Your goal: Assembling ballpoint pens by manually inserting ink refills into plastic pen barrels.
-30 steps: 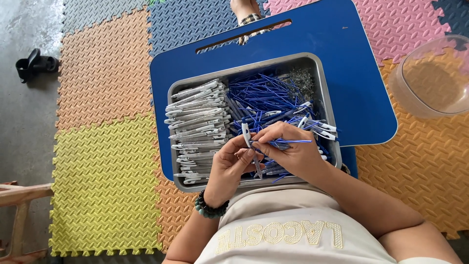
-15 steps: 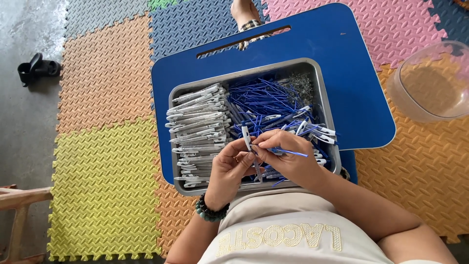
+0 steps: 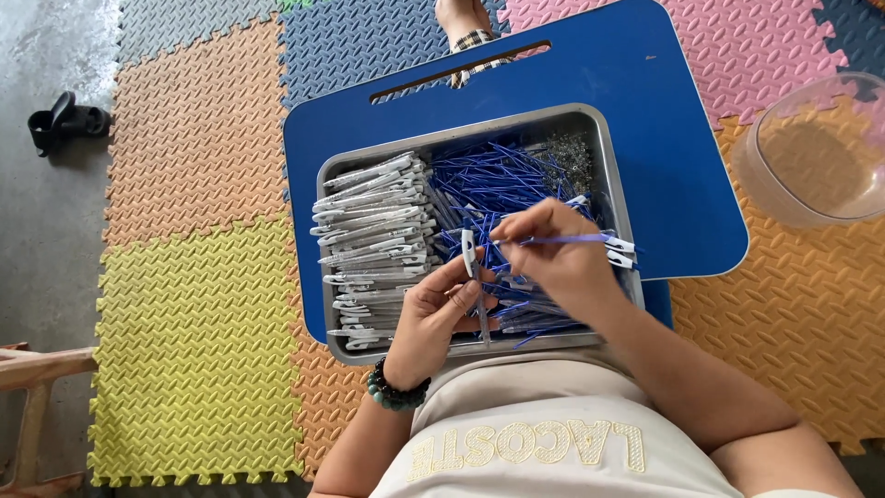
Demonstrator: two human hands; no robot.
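Metal tray [image 3: 608,148], left hand [image 3: 442,309] gripping grey pen barrel [image 3: 470,258], right hand [image 3: 553,254] pinching blue refill [image 3: 562,239]

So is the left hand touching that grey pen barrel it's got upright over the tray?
Touching. The head view shows the left hand pinching the grey pen barrel between thumb and fingers, with no gap, above the metal tray.

Pen barrel and blue refill held over the tray

The pale grey pen barrel [image 3: 470,267] stands nearly upright, its lower end pinched in the left hand [image 3: 441,314]. The thin blue refill [image 3: 562,240] lies almost level, gripped by the right hand [image 3: 553,254], its left tip just beside the barrel's top, its other end pointing right. Both hover above the metal tray [image 3: 604,157] of matching parts.
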